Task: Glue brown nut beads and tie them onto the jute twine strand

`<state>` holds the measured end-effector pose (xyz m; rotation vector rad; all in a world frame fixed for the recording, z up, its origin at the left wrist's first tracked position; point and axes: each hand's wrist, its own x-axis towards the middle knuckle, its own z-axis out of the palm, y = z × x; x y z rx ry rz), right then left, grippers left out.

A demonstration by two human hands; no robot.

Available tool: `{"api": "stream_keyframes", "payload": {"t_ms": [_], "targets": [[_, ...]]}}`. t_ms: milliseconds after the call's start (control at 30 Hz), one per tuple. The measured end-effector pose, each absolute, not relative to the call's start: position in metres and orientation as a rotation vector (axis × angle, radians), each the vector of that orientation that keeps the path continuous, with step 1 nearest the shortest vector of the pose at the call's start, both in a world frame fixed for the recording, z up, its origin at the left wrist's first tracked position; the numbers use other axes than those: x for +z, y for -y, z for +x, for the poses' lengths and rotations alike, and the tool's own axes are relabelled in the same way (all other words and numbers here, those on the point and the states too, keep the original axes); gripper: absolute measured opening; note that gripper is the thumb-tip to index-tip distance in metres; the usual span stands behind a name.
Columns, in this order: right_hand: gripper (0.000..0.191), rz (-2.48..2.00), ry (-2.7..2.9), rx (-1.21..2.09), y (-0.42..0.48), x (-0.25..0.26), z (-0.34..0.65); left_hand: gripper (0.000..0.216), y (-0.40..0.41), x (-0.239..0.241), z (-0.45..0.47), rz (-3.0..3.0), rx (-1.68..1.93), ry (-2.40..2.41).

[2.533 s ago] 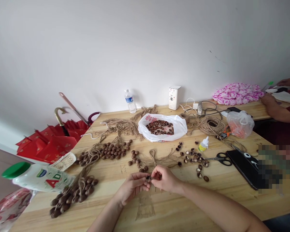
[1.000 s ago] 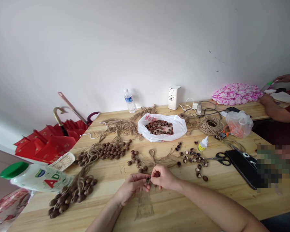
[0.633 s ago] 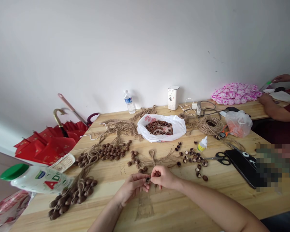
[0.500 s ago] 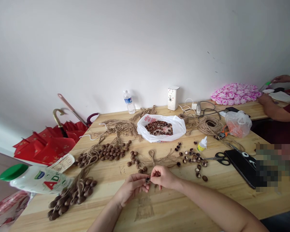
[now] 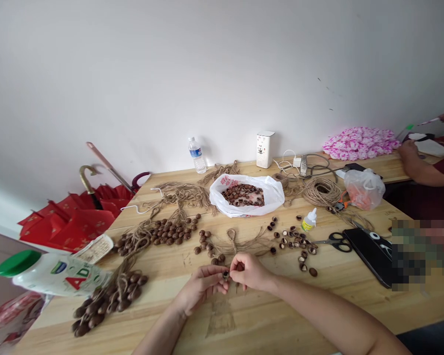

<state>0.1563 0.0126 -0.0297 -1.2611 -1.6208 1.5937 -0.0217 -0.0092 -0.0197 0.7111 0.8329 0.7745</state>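
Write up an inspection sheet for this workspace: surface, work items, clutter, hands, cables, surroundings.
Surface: wooden table, greyish mark near its front edge.
Work items: one shell half in hand; more loose shell halves scattered to the right; looped cord bunch just ahead.
Clutter: scissors, small yellow-labelled bottle, open white bag of shells.
Hands: left hand pinches the shell half; right hand has its fingers bent close beside it, grip hidden.
Cables: white plug with cables looping around it.
Surroundings: plain wall behind, red umbrellas left, co-worker's arm right.
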Motion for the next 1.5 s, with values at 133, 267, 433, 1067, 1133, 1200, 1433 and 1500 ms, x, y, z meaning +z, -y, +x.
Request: {"api": "stream_keyframes", "payload": {"t_ms": [133, 267, 433, 1067, 1133, 1200, 1433, 1500], "targets": [[0.004, -1.268, 1.629, 1.578, -0.0124, -0.0307, 0.1556, 0.021, 0.0095, -0.02, -0.0214, 0.714, 0.781, -0.825], [0.004, -1.272, 1.631, 1.574, -0.0124, -0.0295, 0.1553, 0.02, 0.0092, -0.0216, -0.0217, 0.717, 0.787, -0.822], [0.003, -1.268, 1.632, 1.569, -0.0122, -0.0276, 0.1554, 0.02, 0.0093, -0.0211, -0.022, 0.723, 0.783, -0.819], [0.007, -1.129, 1.577, 1.688, -0.0144, -0.023, 0.1603, 0.019, 0.0082, -0.0175, -0.022, 0.683, 0.782, -0.833], [0.007, -1.122, 1.586, 1.682, -0.014, -0.0231, 0.1603, 0.019, 0.0078, -0.0183, -0.0225, 0.694, 0.776, -0.827], [0.007, -1.131, 1.594, 1.677, -0.0135, -0.0239, 0.1602, 0.019, 0.0077, -0.0195, -0.0231, 0.699, 0.771, -0.817], [0.005, -1.172, 1.632, 1.59, -0.0106, -0.0294, 0.1599, 0.022, 0.009, -0.0205, -0.0247, 0.712, 0.765, -0.82], [0.004, -1.176, 1.646, 1.556, -0.0097, -0.0304, 0.1598, 0.024, 0.0091, -0.0192, -0.0241, 0.705, 0.768, -0.819]]}}
